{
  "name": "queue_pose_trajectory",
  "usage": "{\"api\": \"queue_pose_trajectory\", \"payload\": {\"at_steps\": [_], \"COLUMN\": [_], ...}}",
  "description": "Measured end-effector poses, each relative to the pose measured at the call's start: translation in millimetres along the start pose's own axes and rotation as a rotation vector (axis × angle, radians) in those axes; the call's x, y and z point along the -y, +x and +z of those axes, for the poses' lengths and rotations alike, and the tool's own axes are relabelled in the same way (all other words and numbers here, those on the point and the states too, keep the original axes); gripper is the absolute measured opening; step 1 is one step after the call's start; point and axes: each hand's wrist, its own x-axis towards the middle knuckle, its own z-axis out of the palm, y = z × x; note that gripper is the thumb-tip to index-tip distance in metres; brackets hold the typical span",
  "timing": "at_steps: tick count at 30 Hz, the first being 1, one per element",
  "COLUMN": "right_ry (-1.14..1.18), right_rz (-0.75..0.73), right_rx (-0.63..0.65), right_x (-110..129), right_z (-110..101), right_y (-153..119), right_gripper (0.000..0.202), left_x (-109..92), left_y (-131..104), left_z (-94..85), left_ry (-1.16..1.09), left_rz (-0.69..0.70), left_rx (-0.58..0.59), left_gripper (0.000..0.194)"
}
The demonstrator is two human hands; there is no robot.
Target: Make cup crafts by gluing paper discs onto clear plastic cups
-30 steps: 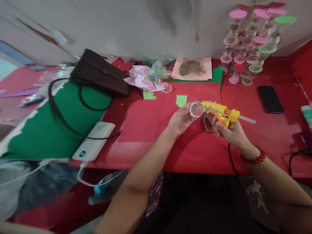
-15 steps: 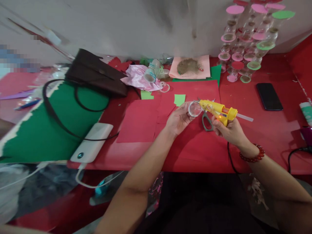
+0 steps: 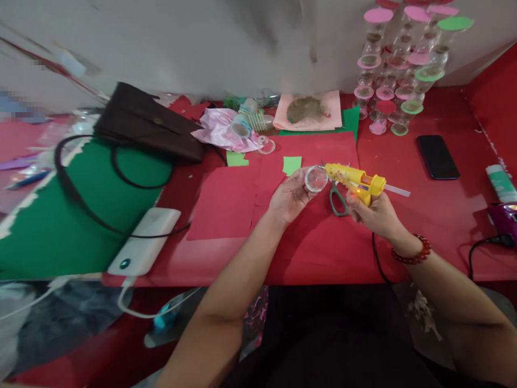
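Note:
My left hand (image 3: 291,195) is closed around a small clear plastic cup (image 3: 316,179), its round rim turned up toward me. In my right hand (image 3: 374,213) is a yellow hot glue gun (image 3: 351,180) with a small orange light glowing on it. Its nozzle points left and lies at the cup's rim; whether the two touch I cannot tell. From its back end a clear glue stick (image 3: 398,190) sticks out. Below the gun, scissors (image 3: 338,200) with a grey handle lie on red paper (image 3: 315,237), partly hidden. A green paper piece (image 3: 291,165) lies just beyond my left hand.
Stacked clear cups with coloured discs (image 3: 385,91) stand at the back right, near a black phone (image 3: 438,156). A brown bag (image 3: 145,124) and a white power bank (image 3: 144,242) lie to the left. Brown grains (image 3: 306,109) rest on pink paper at the back.
The whole view has shifted slightly, so things appear a little further left. Both hands keep their hold, and the gun's nozzle stays at the cup's rim.

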Motion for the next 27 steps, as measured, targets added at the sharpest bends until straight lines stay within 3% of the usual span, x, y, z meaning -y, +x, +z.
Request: {"api": "queue_pose_trajectory", "payload": {"at_steps": [10,27], "right_ry": [-0.03,-0.034], "right_rz": [0.007,-0.007], "right_rx": [-0.004,-0.009], "right_x": [2.0,2.3], "right_z": [-0.1,-0.4], "right_y": [1.4,1.6], "right_gripper": [0.052,0.055], "left_x": [-2.5,-6.2], "left_y": [-1.8,-0.1], "left_z": [6.4,2.1], "left_ry": [0.025,-0.035], "left_rz": [0.03,0.025], "left_rx": [-0.038,-0.089], "left_gripper": [0.016,0.023]}}
